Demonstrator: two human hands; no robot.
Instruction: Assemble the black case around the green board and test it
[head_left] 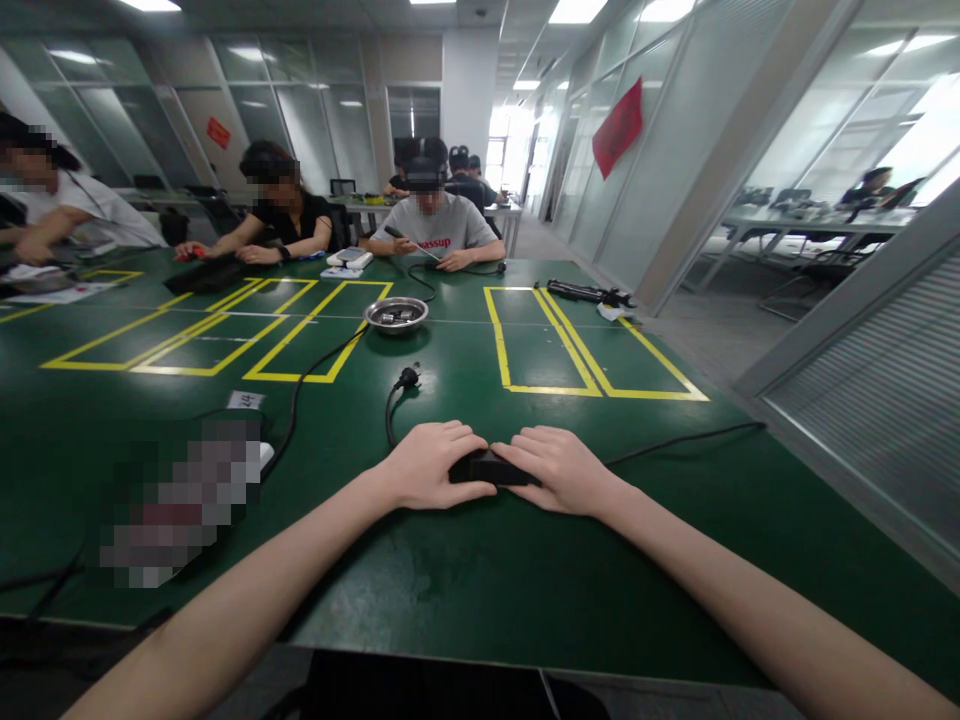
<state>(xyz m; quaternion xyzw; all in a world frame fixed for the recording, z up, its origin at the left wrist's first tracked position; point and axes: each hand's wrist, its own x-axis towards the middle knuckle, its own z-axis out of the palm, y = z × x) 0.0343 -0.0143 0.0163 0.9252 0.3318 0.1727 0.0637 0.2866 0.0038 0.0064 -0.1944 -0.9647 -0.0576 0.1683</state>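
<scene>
Both of my hands grip a black power adapter [491,467] low over the green table. My left hand [431,466] wraps its left end, thumb along the near side and fingers over the far side. Round the right end close the fingers of my right hand [559,468]. A black cable [686,442] runs from beside my right hand to the right table edge. Another cord comes out beyond my left hand and ends in a black plug [408,378] lying on the table. My palms hide the adapter's two ends.
A metal bowl [397,315] with small metal parts stands mid-table among yellow tape outlines [551,388]. A pixelated object [187,495] lies at the left, near a paper label [245,400]. A black tripod-like item [589,292] is at the far right. Several people sit across the table.
</scene>
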